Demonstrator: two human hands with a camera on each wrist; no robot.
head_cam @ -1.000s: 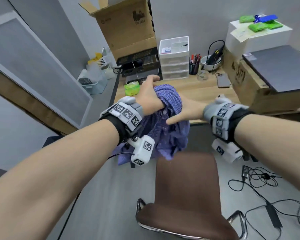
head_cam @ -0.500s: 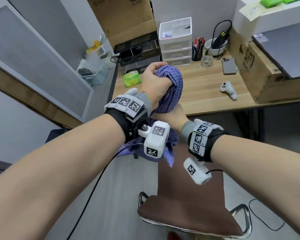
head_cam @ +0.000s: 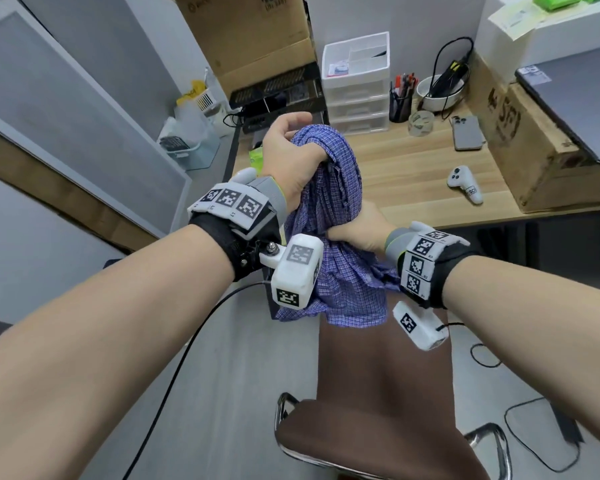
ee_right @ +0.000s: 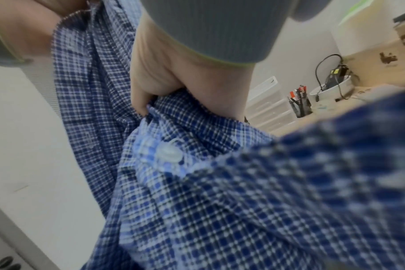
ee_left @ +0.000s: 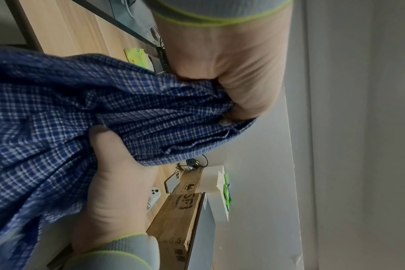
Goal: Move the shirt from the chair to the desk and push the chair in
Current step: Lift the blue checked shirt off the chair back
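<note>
A blue checked shirt (head_cam: 340, 216) hangs bunched in the air between the brown chair (head_cam: 381, 393) and the wooden desk (head_cam: 413, 164). My left hand (head_cam: 291, 150) grips its top fold, fingers curled round the cloth above the desk's near left corner. My right hand (head_cam: 357, 230) clutches the shirt lower down, at the desk's front edge. The left wrist view shows the shirt (ee_left: 104, 113) squeezed between the left hand (ee_left: 231, 76) and the right hand (ee_left: 113, 173). A white button and the right hand (ee_right: 173, 76) pinching the shirt (ee_right: 220, 191) fill the right wrist view. The chair stands pulled out from the desk.
On the desk lie a white controller (head_cam: 465, 183), a phone (head_cam: 467, 133), a pen cup (head_cam: 400, 98), a white drawer unit (head_cam: 357, 81), a bowl with cables (head_cam: 440, 91) and a green packet (head_cam: 255, 157). Cardboard boxes (head_cam: 534, 140) fill the right end. Cables (head_cam: 534, 420) run across the floor.
Both hands lifted the shirt up off the chair toward the desk. The right hand shifted from the shirt's side to a grip underneath it.
</note>
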